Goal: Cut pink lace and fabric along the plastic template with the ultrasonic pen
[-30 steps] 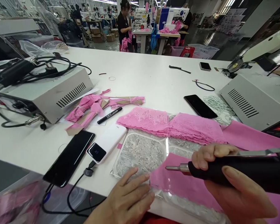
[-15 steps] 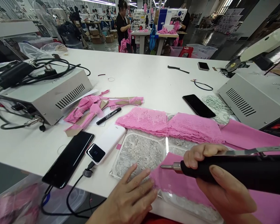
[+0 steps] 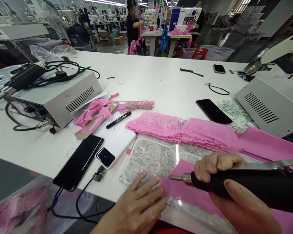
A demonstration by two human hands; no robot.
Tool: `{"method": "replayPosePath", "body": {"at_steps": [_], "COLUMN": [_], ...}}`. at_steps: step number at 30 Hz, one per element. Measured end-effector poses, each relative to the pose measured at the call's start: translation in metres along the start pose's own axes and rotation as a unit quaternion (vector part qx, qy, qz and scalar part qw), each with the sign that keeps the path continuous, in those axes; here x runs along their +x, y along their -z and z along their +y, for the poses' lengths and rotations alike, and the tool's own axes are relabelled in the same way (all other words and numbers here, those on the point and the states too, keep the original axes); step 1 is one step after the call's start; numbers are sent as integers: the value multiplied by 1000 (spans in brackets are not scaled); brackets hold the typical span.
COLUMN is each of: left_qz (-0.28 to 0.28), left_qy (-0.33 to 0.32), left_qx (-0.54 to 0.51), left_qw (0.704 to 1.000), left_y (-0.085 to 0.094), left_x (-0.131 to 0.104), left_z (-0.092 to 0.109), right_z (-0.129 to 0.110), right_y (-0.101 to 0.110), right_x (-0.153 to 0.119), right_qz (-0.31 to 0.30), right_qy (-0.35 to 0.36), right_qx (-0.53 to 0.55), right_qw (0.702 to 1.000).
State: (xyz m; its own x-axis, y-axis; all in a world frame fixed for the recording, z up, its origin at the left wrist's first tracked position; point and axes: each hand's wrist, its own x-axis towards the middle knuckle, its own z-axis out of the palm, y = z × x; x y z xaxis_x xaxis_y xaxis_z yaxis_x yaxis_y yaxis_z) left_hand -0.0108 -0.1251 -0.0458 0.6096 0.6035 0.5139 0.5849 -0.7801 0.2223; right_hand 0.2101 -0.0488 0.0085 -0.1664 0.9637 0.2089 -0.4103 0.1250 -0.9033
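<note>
Head view: the desk's (image 3: 146, 81) near edge carries one mottled board (image 3: 151, 159), two lace stacks (image 3: 207, 135) along its far edge, one pink panel (image 3: 185, 190) nearer. The right hand (image 3: 244, 204) wraps one black tool (image 3: 266, 187), its tip (image 3: 174, 177) over the panel, contact unclear. The left hand (image 3: 141, 204), loosely spread, grips nothing at the panel's left corner; best keep that flat.

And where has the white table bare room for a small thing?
Widest: the white table behind the pink lace, left of the black strip. Smaller: between left grey box and cabled phone. Crowded: around left hand and right hand, pink fabric and black tool.
</note>
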Motion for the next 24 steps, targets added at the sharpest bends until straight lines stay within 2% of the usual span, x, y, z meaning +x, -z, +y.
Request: {"method": "replayPosePath", "body": {"at_steps": [7, 16, 20, 24], "left_qz": [-9, 3, -3, 2], "left_qy": [2, 9, 7, 6], "left_qx": [-6, -12, -7, -9], "left_qw": [1000, 1000, 1000, 1000], "left_y": [2, 4, 5, 3], "left_x": [0, 2, 2, 0], "left_z": [0, 0, 0, 0], "right_z": [1, 7, 8, 7], "right_y": [-14, -18, -18, -9], "right_x": [-4, -5, -5, -3], "right_qz": [-7, -31, -39, -10], "right_qy": [-33, 0, 9, 5], "right_qx": [-15, -25, -25, 5], "right_qw": [999, 999, 999, 1000]}}
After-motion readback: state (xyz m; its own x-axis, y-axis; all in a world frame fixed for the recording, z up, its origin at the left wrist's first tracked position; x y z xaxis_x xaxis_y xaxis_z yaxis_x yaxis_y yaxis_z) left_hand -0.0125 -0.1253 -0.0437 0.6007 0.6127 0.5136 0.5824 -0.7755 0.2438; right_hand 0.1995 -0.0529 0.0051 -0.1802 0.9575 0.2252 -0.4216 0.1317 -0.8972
